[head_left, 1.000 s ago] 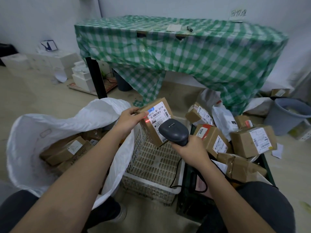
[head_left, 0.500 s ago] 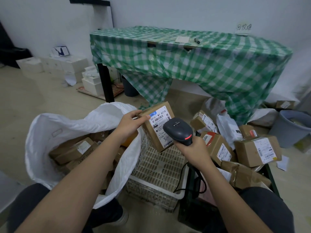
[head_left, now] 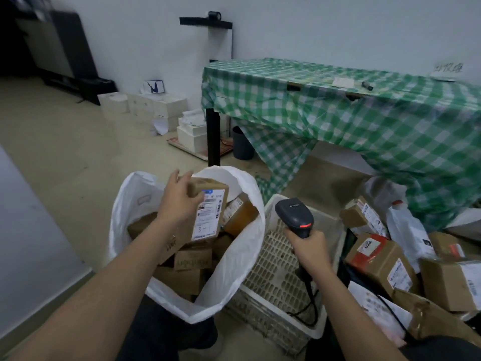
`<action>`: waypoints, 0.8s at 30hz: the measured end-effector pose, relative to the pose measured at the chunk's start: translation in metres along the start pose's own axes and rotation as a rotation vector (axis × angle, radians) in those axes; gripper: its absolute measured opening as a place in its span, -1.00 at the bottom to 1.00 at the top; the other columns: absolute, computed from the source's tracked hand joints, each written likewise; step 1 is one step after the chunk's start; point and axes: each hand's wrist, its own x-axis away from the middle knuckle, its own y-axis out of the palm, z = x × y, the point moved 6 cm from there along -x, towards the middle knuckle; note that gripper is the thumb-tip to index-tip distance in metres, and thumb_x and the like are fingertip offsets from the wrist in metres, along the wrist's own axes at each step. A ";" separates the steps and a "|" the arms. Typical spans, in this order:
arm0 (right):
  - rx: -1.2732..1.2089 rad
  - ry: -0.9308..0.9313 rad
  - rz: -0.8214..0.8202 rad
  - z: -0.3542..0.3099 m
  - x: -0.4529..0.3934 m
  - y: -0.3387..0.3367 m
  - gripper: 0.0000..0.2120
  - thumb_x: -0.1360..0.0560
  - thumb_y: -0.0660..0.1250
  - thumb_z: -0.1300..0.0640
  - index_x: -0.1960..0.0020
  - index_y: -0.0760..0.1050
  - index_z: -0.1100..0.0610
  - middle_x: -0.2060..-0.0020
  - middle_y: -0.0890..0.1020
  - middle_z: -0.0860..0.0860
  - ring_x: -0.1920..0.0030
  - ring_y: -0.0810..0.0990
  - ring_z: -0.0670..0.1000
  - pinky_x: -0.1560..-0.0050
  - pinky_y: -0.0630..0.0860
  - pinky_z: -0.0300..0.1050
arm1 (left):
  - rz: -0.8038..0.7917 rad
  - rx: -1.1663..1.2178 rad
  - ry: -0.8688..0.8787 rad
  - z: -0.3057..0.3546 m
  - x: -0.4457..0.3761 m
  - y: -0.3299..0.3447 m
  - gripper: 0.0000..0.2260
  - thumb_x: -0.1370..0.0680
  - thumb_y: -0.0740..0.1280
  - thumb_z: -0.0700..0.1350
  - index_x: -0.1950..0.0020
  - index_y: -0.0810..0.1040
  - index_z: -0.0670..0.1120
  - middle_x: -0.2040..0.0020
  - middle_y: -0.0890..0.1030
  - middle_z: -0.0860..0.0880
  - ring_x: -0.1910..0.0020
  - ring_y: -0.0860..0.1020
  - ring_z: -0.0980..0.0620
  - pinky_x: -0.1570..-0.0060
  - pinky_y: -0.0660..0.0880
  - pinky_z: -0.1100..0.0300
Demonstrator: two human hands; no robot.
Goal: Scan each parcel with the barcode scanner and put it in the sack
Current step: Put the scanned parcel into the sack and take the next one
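My left hand [head_left: 179,198] grips a brown cardboard parcel [head_left: 210,209] with a white shipping label, upright over the open mouth of the white sack [head_left: 234,267]. Several brown parcels lie inside the sack. My right hand [head_left: 308,246] holds the dark barcode scanner [head_left: 294,216] by its handle above the white plastic crate [head_left: 276,269], its cable trailing down into the crate. A pile of parcels [head_left: 382,259] lies to the right.
A table under a green checked cloth [head_left: 364,113] stands behind. White boxes [head_left: 161,110] are stacked by the far wall at left, with a dark bin [head_left: 242,144] under the table. Bare floor spreads to the left of the sack.
My left hand carried the parcel leftward, away from the scanner, to over the sack. The scanner stayed in my right hand above the crate. My view swung left.
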 end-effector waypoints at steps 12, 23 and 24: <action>-0.052 0.209 0.056 0.056 0.003 -0.039 -0.79 -0.48 0.43 0.19 0.26 0.45 0.21 0.49 0.46 0.07 0.45 0.45 0.00 0.45 0.34 -0.21 | -0.336 0.181 0.227 0.071 0.042 0.115 -0.67 -0.59 0.30 -0.05 -0.36 0.45 -0.02 -0.27 0.49 0.03 -0.24 0.46 0.07 -0.16 0.37 0.20; -0.178 0.377 0.404 0.109 -0.034 -0.162 -0.84 -0.45 0.42 0.20 0.26 0.51 0.23 0.39 0.56 0.13 0.33 0.55 0.10 0.33 0.44 -0.17 | -0.645 0.250 0.311 0.205 0.047 0.286 -0.61 -0.57 0.33 -0.03 -0.38 0.43 -0.08 -0.34 0.48 -0.03 -0.32 0.43 0.01 -0.24 0.36 0.17; -0.174 0.370 0.435 0.110 -0.042 -0.171 -0.86 -0.45 0.42 0.20 0.20 0.55 0.27 0.32 0.60 0.19 0.27 0.57 0.14 0.28 0.45 -0.12 | -0.661 0.249 0.291 0.214 0.042 0.302 -0.61 -0.57 0.34 -0.03 -0.38 0.43 -0.09 -0.34 0.48 -0.04 -0.32 0.43 0.00 -0.20 0.36 0.21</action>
